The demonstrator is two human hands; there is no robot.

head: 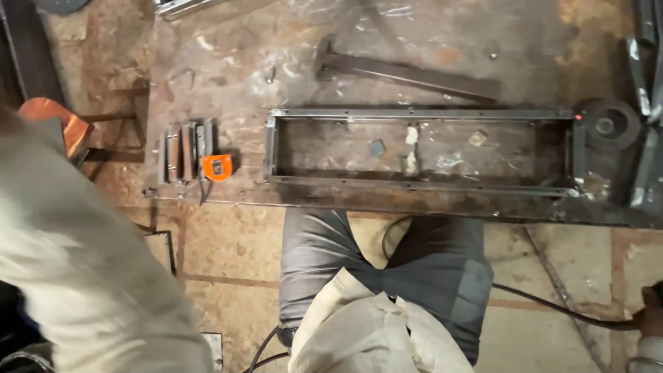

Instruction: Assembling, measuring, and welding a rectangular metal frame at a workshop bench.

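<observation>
At the table [207, 83] edge, we stand before the welded rectangular steel frame [421, 148], right hand [650, 304] apparently gripping a black cable [552, 304], left hand unseen.

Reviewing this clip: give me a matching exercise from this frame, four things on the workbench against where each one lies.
Things:
1. rectangular steel frame
2. orange tape measure
3. hammer
4. grinding disc

Places:
A. at the frame's right end
B. beyond the frame, farther from the person
C. beside a row of short metal pieces, left of the frame
D. along the bench's near edge, above the person's knees

Pairs: 1-D, 2-C, 3-B, 4-A
</observation>
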